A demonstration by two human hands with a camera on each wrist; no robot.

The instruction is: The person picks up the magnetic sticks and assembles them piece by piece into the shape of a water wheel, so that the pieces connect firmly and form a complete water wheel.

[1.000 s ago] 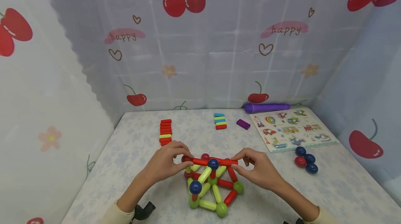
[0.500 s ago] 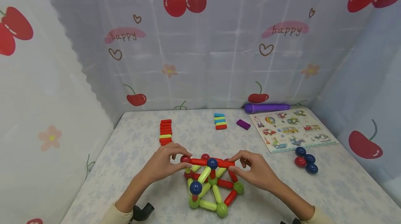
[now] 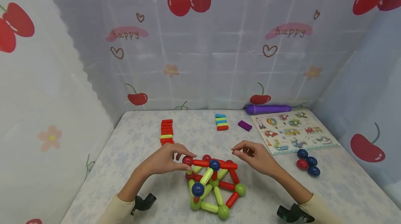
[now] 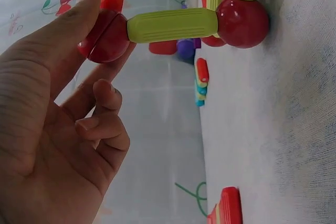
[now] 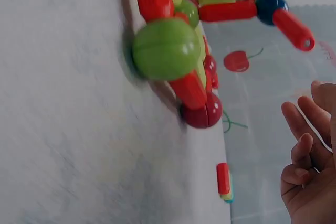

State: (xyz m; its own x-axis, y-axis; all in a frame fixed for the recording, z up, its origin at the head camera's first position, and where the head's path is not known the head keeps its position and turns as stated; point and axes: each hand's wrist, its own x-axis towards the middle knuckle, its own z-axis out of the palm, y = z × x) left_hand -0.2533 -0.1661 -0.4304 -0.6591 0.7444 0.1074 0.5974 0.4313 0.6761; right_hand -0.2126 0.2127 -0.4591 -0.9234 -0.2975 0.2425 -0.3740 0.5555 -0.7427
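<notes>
Behind the table [image 3: 131,137] hangs cherry-printed cloth [image 3: 219,43].

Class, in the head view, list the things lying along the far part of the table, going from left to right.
Stack of red sticks → small multicoloured stack → purple block → purple marker → picture puzzle board.

We wear cream long sleeves [image 3: 117,207]. Each wrist carries a black mount [image 3: 142,203], apparently a camera clip. Our hands are bare.
</notes>
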